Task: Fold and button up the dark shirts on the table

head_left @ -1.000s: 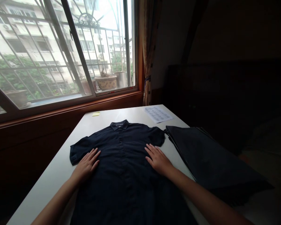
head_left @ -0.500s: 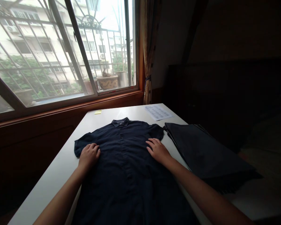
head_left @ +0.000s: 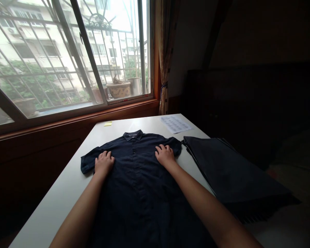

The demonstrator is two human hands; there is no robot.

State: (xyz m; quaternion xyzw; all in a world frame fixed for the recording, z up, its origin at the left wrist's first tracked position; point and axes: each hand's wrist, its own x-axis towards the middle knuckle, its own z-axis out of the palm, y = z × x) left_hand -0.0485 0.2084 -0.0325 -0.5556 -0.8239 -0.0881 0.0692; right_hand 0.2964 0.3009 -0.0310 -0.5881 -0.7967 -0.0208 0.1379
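Note:
A dark navy short-sleeved shirt (head_left: 136, 172) lies spread front side up, its collar toward the far end of the white table (head_left: 64, 186). My left hand (head_left: 104, 163) rests on the shirt near the left armpit, fingers apart and stretched forward. On the opposite side, my right hand (head_left: 165, 155) lies on the chest close to the right sleeve, its fingers loosely spread. Neither hand grips the cloth. The shirt's lower part runs out of the bottom of the view, in shadow.
A folded dark fringed cloth (head_left: 235, 168) lies along the table's right edge. Toward the far end are a printed sheet of paper (head_left: 176, 124) and a yellow sticky note (head_left: 107, 123). Beyond stand a window (head_left: 105, 51) and a tied curtain (head_left: 165, 62).
Both hands have moved inward and slightly farther up the shirt. The left sleeve lies a little lower and flatter. The fingers stay spread.

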